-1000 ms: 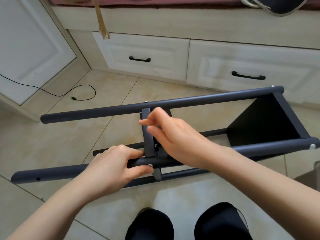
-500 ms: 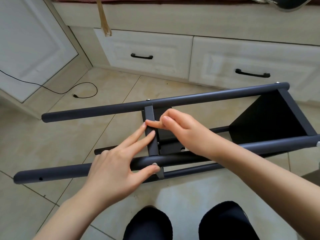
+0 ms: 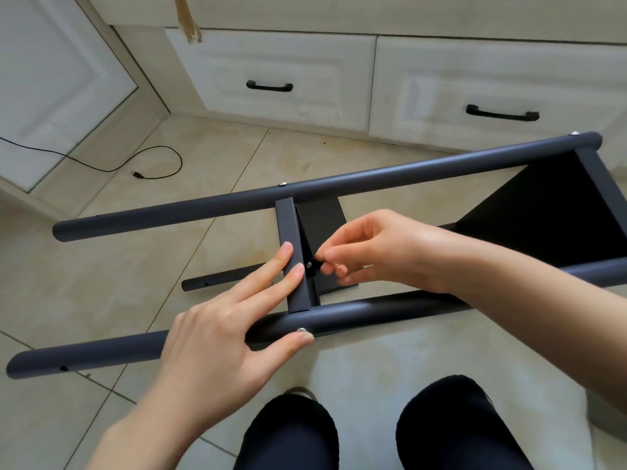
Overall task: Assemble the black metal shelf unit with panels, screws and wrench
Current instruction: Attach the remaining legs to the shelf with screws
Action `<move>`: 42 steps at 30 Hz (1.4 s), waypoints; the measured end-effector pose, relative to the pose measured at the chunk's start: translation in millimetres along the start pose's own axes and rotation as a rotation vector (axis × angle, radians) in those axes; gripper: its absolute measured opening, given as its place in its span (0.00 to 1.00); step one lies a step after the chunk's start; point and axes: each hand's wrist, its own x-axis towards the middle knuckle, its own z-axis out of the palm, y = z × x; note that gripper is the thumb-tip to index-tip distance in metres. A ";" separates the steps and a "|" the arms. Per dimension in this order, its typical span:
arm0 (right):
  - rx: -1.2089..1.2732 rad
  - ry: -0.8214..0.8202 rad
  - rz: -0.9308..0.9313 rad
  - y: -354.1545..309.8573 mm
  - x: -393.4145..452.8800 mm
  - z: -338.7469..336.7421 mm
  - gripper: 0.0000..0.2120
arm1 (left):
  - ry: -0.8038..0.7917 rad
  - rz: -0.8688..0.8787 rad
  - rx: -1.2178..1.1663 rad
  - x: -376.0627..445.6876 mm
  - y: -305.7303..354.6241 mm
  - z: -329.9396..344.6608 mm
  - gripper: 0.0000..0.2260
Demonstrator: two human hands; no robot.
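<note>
Left hand: my left hand (image 3: 217,337) is lying spread over the near tube (image 3: 356,317), two straight fingers (image 3: 271,269) pressing on the flat crossbar (image 3: 293,256) and my thumb reaching along the tube to touch the silver screw head (image 3: 301,330).
Right hand: my right hand (image 3: 383,249) is reaching in from the right, fingertips (image 3: 327,256) curled and pinching at a small screw (image 3: 309,264) on the crossbar's inner side; I cannot tell whether I am actually gripping it.
Shelf frame: the black metal shelf frame (image 3: 373,178) is lying on its side on the tile floor (image 3: 118,266), directly under and between my hands, in front of my knees (image 3: 366,429).
Tubes: the far tube (image 3: 237,201) and the near tube are running left to right, the crossbar bridging them at mid-length; a third tube end (image 3: 217,281) is showing lower down, nearer the floor.
Panels: a black middle panel (image 3: 320,222) is sitting just right of the crossbar, and an end panel (image 3: 556,212) is closing the frame at far right.
Look: matte dark grey-black paint, silver screw heads dotting the tubes.
Surroundings: white drawers (image 3: 281,76) with black handles are standing beyond the frame, and a black cable (image 3: 149,164) is trailing on the floor at left.
</note>
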 end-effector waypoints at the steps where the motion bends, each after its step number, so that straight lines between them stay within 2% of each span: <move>1: -0.017 -0.012 0.014 1.1 0.9 -1.2 0.04 | 0.015 -0.004 -0.010 -2.5 0.8 0.7 0.28; 7: -0.069 -0.116 0.111 6.9 5.1 -2.2 0.05 | 0.035 0.007 -0.062 -18.2 1.7 7.1 0.28; 14: -0.158 -0.187 0.105 16.3 7.5 1.2 0.03 | 0.053 -0.007 -0.073 -22.9 0.6 12.0 0.28; 23: -0.246 -0.237 0.115 12.9 13.4 4.3 0.08 | 0.055 -0.004 -0.079 -23.2 0.4 13.5 0.28; 33: -0.235 -0.365 0.106 10.7 21.5 6.1 0.01 | 0.082 0.008 -0.060 -22.5 1.3 14.4 0.27; 38: -0.231 -0.489 0.163 7.3 26.7 10.0 0.04 | 0.072 0.007 -0.062 -22.8 0.3 14.5 0.28; 42: -0.179 -0.512 0.193 10.4 31.2 14.8 0.04 | 0.074 0.010 -0.062 -22.5 0.9 14.5 0.28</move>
